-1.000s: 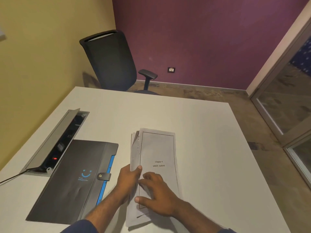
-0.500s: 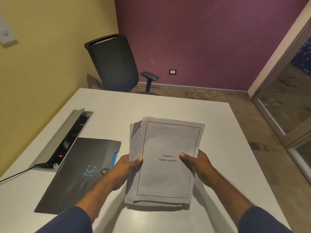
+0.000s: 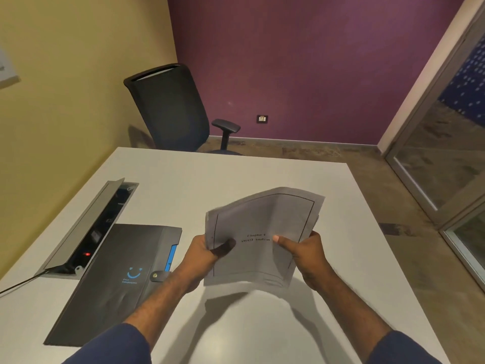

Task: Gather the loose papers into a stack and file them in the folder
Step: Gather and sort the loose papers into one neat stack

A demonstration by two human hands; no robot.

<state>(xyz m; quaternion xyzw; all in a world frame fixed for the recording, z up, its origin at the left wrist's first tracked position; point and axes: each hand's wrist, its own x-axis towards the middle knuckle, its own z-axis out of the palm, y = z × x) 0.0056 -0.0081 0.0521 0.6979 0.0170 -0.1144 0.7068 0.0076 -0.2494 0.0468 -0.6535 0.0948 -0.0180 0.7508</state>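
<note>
Head view: both hands, left hand and right hand, pinch the bowed grey printed paper stack above the white bench. The closed dark snap-tab folder lies beside the left hand, long axis toward the bench's near-left corner.

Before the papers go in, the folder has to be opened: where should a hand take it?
Pinch the snap tab on the closed dark folder, coming from its right edge. The folder lies flat on the table, the tab wraps over that edge, and both hands, left hand and right hand, now hold the paper stack.
</note>
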